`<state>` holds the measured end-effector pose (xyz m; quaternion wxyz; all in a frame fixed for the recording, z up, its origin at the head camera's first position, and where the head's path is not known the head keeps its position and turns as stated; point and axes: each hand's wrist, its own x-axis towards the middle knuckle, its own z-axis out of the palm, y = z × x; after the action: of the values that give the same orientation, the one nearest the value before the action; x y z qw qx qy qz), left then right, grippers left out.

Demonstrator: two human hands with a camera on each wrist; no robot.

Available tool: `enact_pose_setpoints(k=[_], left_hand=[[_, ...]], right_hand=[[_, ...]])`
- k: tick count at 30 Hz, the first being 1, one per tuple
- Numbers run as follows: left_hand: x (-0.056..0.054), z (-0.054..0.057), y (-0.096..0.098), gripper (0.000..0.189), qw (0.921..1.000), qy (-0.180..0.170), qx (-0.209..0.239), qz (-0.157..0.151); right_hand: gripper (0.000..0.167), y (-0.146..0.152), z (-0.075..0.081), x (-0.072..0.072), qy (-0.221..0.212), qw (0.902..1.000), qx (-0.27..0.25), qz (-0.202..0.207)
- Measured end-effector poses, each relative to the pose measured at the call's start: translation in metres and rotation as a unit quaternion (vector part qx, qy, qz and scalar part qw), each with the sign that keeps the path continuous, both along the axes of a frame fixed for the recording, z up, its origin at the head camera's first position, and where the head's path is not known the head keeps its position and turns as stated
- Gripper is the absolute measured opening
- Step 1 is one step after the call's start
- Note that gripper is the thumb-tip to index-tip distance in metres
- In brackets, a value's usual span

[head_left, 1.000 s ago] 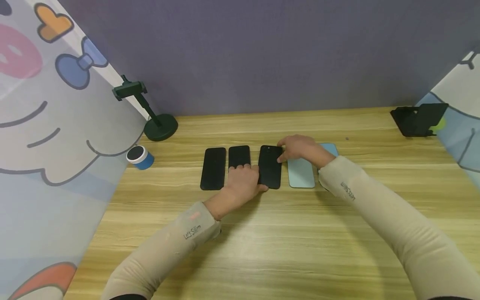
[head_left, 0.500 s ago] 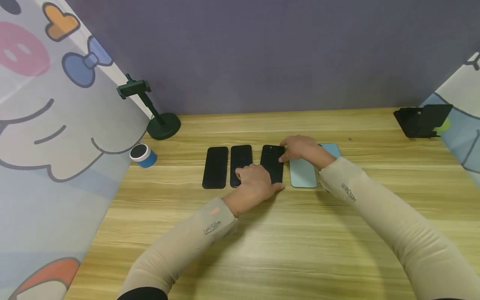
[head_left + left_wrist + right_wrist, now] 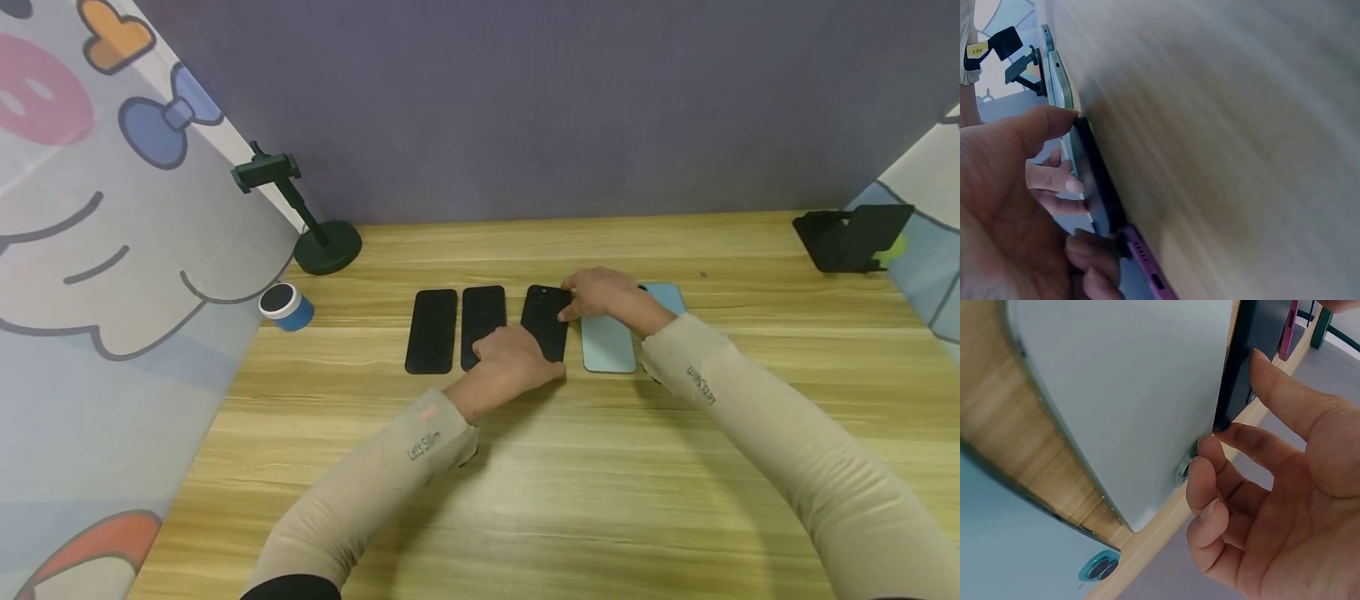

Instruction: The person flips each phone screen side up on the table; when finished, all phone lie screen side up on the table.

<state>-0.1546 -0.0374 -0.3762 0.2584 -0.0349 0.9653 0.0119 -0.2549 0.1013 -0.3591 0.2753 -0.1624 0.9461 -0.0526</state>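
Five things lie side by side: several smartphones in a row. The third, a black smartphone (image 3: 543,312), lies with its camera side up. My left hand (image 3: 512,362) spans its near end, thumb at the right corner and fingers at the left. My right hand (image 3: 600,292) pinches its far right corner; the right wrist view shows the thumb (image 3: 1285,387) on its back and the index finger at its end. To its left lie a dark phone (image 3: 482,312), partly covered by my left hand, and another dark phone (image 3: 431,332). A pale green phone (image 3: 607,348) lies right of it, partly under my right hand.
A blue phone (image 3: 666,294) lies beyond my right forearm, mostly hidden. At the back left stand a dark green phone stand (image 3: 328,247) and a blue-white jar (image 3: 288,308). A black folding stand (image 3: 851,240) sits at the back right of the wooden table (image 3: 570,483).
My left hand has shifted right, from the second phone to the near end of the third, uncovering more of the second. My right hand has stayed at the third phone's far corner.
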Motion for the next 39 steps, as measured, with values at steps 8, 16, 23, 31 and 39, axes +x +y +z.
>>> enact_pose_setpoints(k=[8,16,23,31,39], left_hand=[[0.001,-0.008,-0.01,0.111,0.9975,0.041,0.052,0.026],[-0.001,-0.01,-0.02,0.104,0.994,0.056,0.089,0.031],[-0.004,-0.008,-0.037,0.091,0.9813,0.037,0.189,0.009],[-0.001,0.003,-0.051,0.027,0.9525,0.042,0.301,0.024],[0.002,0.001,-0.053,0.028,0.9409,0.081,0.328,0.029]], right_hand=[[0.071,0.004,0.0,-0.001,0.002,0.9999,-0.013,0.0],[0.072,0.009,0.0,0.0,-0.003,0.999,-0.044,-0.005],[0.068,0.01,-0.002,0.001,-0.009,0.9967,-0.078,-0.019],[0.069,0.01,0.003,-0.003,-0.043,0.9888,-0.136,-0.044],[0.081,0.007,0.013,-0.003,-0.044,0.9853,-0.153,-0.062]])
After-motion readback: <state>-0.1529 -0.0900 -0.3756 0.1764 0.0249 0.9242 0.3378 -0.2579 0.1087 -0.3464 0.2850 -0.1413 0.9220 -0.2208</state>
